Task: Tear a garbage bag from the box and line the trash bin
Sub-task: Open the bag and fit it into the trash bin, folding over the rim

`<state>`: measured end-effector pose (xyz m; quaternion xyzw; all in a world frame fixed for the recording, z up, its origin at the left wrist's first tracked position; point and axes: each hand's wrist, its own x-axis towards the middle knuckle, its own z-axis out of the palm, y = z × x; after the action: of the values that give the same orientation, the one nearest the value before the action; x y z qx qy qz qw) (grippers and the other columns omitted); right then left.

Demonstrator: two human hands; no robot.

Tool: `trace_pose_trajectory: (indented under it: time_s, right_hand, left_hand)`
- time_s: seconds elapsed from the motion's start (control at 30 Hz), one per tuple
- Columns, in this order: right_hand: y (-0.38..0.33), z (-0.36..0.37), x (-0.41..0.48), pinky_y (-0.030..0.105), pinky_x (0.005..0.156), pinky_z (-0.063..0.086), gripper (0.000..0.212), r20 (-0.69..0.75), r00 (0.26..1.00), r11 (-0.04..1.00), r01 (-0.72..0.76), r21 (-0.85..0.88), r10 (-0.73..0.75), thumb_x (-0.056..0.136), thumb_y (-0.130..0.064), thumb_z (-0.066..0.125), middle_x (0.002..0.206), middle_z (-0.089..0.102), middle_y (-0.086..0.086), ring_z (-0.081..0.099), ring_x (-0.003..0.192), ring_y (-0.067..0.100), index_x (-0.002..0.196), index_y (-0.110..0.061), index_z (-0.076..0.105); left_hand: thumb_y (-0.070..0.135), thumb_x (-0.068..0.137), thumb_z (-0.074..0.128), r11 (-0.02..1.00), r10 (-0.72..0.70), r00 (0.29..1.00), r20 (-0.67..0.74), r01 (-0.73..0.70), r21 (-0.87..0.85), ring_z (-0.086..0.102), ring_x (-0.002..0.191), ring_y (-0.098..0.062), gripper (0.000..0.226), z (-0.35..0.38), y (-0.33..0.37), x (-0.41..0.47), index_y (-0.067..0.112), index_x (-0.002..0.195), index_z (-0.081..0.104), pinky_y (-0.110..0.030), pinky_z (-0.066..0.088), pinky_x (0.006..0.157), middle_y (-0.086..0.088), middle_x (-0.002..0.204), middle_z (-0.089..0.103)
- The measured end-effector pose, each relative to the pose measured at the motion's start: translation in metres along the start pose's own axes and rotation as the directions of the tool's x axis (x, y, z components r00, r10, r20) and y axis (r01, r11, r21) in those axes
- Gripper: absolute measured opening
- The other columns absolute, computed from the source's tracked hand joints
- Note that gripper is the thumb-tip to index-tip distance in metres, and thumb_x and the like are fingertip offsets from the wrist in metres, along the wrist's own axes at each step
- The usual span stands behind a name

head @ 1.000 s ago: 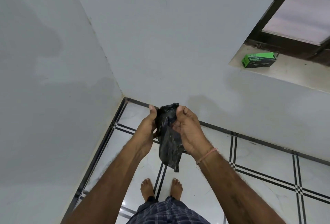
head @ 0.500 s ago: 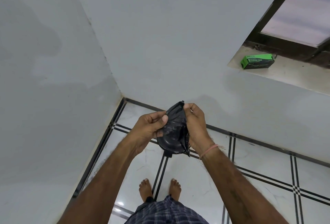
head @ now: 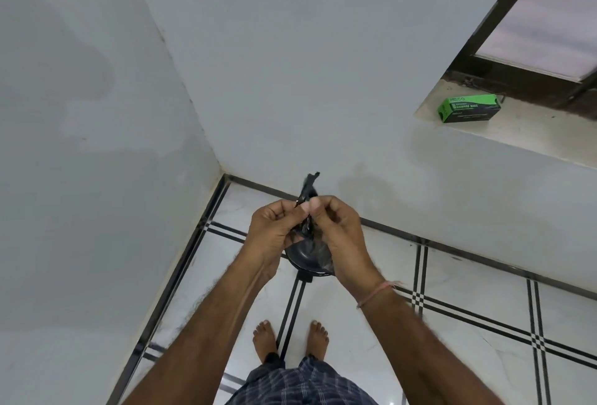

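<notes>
Both hands hold a crumpled black garbage bag [head: 309, 190] in front of me at about waist height. My left hand [head: 273, 232] and my right hand [head: 340, 236] pinch it between thumbs and fingertips, which touch each other. A short end of the bag sticks up above the fingers. Below the hands shows a dark round shape [head: 302, 261] with a small black tab toward my feet. It may be the trash bin on the floor, but the hands hide most of it. The green garbage bag box [head: 470, 108] lies on the window sill at the upper right.
I stand barefoot in a room corner on white floor tiles [head: 468, 275] with black lines. Grey walls rise at the left and ahead. The stone window sill [head: 533, 136] runs under a dark window frame at the right.
The bag hung loose between the hands; now it is gathered up and pinched near its top edge. The hands have come together and the fingertips have closed on it.
</notes>
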<state>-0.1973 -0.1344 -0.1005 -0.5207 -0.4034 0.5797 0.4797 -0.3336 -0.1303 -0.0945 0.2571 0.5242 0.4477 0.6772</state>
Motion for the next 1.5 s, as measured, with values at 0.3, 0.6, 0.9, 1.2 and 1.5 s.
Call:
trace_pose_trajectory:
  time_s: [0.3,0.6,0.9,1.2,1.5]
  right_hand:
    - [-0.007,-0.003,0.007,0.038,0.079,0.057,0.019,0.033,0.992,0.985,-0.128,0.115,0.125,0.100,-0.015,0.068,0.083,0.070,0.014,0.065,0.080,0.025,0.092,0.002,0.072]
    - [-0.007,0.008,0.001,0.029,0.072,0.063,0.019,-0.006,0.976,0.909,-0.202,0.364,0.219,0.104,-0.008,0.058,0.087,0.078,0.011,0.076,0.076,0.018,0.090,-0.003,0.069]
    - [0.002,-0.001,0.007,0.028,0.068,0.054,0.023,-0.185,0.889,0.875,-0.339,0.346,0.418,0.108,-0.021,0.055,0.083,0.068,0.002,0.062,0.074,0.012,0.086,-0.017,0.062]
    - [0.010,-0.028,0.020,0.036,0.094,0.055,0.036,0.106,0.951,0.648,0.278,-0.709,-0.292,0.087,-0.053,0.069,0.108,0.075,-0.009,0.067,0.101,0.004,0.115,-0.030,0.071]
    - [0.018,-0.045,0.005,0.035,0.107,0.053,0.060,0.167,0.932,0.810,0.361,-0.461,-0.321,0.090,-0.014,0.076,0.150,0.044,-0.007,0.053,0.133,0.007,0.143,-0.030,0.052]
  left_hand:
    - [0.025,0.082,0.075,0.991,-0.026,0.998,0.059,0.033,-0.128,0.072,0.071,-0.015,0.013,0.002,-0.005,-0.006,0.012,0.081,0.075,-0.027,0.060,0.069,-0.005,0.077,0.074]
    - [0.031,0.084,0.070,0.947,-0.065,0.998,-0.002,0.061,-0.317,0.071,0.074,-0.013,0.020,0.006,-0.008,-0.003,0.013,0.081,0.063,-0.025,0.059,0.069,-0.003,0.085,0.076]
    - [0.027,0.103,0.057,0.825,-0.192,0.965,-0.178,0.060,-0.562,0.065,0.087,-0.017,0.014,0.006,-0.015,0.007,0.014,0.101,0.062,-0.032,0.062,0.077,-0.005,0.097,0.071]
    - [0.027,0.108,0.051,0.993,0.067,0.966,-0.249,-0.089,-0.078,0.074,0.091,-0.022,0.017,-0.002,-0.010,0.014,0.012,0.101,0.057,-0.033,0.064,0.076,-0.011,0.099,0.076]
    - [0.027,0.110,0.048,0.984,0.025,0.914,-0.404,-0.095,-0.153,0.068,0.087,-0.020,0.021,-0.011,0.007,0.023,0.009,0.115,0.057,-0.030,0.062,0.064,-0.010,0.101,0.070]
